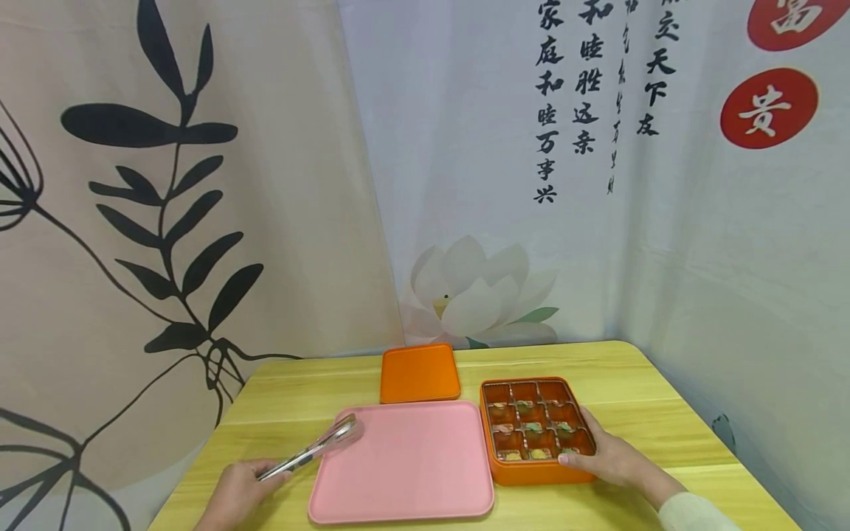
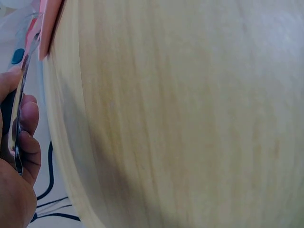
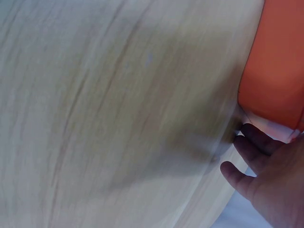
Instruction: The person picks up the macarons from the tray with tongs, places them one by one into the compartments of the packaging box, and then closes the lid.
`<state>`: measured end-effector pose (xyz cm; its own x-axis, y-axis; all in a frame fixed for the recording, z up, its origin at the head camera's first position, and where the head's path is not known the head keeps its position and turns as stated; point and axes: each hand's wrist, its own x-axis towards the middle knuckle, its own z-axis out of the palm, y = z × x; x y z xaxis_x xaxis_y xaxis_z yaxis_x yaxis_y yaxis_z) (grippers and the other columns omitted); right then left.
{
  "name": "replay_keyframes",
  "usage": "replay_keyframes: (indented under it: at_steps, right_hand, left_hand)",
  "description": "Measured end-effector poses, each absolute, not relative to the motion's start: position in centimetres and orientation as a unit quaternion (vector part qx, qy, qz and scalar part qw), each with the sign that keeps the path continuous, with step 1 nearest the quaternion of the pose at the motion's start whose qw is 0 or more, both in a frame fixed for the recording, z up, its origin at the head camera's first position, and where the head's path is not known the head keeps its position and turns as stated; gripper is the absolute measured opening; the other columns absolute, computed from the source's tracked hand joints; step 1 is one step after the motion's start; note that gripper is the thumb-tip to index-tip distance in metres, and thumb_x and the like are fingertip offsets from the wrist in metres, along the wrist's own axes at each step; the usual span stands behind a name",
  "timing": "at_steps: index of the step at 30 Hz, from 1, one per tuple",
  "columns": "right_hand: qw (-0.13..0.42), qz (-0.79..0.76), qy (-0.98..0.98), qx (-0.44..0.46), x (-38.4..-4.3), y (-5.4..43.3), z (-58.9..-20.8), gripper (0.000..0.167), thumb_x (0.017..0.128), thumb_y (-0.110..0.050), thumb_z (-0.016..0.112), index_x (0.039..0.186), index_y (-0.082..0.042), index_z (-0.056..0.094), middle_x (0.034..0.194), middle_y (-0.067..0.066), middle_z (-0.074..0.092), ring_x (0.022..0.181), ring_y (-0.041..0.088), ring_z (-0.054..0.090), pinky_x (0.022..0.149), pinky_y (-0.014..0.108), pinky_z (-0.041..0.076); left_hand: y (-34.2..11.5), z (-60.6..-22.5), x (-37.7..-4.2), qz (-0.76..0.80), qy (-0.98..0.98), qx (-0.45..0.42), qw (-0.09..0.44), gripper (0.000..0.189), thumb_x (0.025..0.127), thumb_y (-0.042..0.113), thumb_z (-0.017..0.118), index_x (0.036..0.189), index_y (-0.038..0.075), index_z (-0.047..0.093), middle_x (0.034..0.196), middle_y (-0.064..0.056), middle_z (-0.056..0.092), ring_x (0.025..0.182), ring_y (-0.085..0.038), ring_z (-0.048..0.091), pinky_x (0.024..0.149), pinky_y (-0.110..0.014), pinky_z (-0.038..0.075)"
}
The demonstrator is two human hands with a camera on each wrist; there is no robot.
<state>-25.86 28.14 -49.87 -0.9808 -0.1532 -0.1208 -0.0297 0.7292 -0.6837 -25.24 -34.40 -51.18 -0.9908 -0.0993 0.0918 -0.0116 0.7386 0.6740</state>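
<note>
My left hand [image 1: 240, 493] grips metal tongs [image 1: 308, 451] by the handle end, fingers curled round them in the left wrist view. The tongs' tips hang over the left edge of a pink tray [image 1: 405, 464], with nothing visible between them. To the tray's right stands an orange box [image 1: 541, 472] divided into several compartments, with small yellow, green and pinkish pieces inside. My right hand [image 1: 614, 457] holds the box at its front right corner, thumb on the rim and fingers along the side. In the right wrist view, some fingers [image 3: 237, 179] extend below the orange wall.
A flat orange lid or tray [image 1: 420, 375] lies behind the pink tray. All stand on a wood-grain table [image 1: 292, 391], with a printed curtain [image 1: 299, 184] behind it. Dark cables [image 2: 51, 171] show below the table edge in the left wrist view.
</note>
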Motion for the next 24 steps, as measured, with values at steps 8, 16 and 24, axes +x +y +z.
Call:
replay_keyframes:
  at_steps: [8,16,24]
  right_hand:
    - [0.091,-0.366,0.925,-0.045,-25.8,28.1,-49.9,0.111,0.088,-0.051,0.07,0.156,0.001,0.0,0.141,0.042,0.038,0.119,0.05,0.051,0.095,0.065,0.039]
    - [0.092,-0.377,0.92,-0.051,-25.7,28.1,-49.8,0.11,0.089,-0.05,0.07,0.157,0.0,-0.001,0.142,0.041,0.037,0.12,0.05,0.05,0.095,0.066,0.038]
    - [0.09,-0.383,0.918,-0.055,-25.6,28.0,-49.7,0.11,0.089,-0.049,0.07,0.157,0.0,-0.001,0.143,0.041,0.036,0.121,0.049,0.05,0.096,0.065,0.038]
  left_hand:
    - [-34.2,-51.2,-25.2,-0.358,-0.931,0.028,0.071,0.016,0.083,0.019,0.079,0.091,0.004,0.077,0.068,0.003,0.061,0.054,-0.012,0.045,0.047,-0.023,0.036]
    - [-34.0,-51.0,-25.2,-0.369,-0.926,0.044,0.065,0.014,0.083,0.021,0.079,0.091,0.009,0.077,0.058,0.002,0.053,0.051,-0.013,0.045,0.045,-0.024,0.036]
    - [-33.3,-50.6,-25.6,-0.386,-0.919,0.046,0.06,0.013,0.085,0.021,0.078,0.091,0.01,0.077,0.058,0.001,0.05,0.051,-0.012,0.043,0.044,-0.023,0.034]
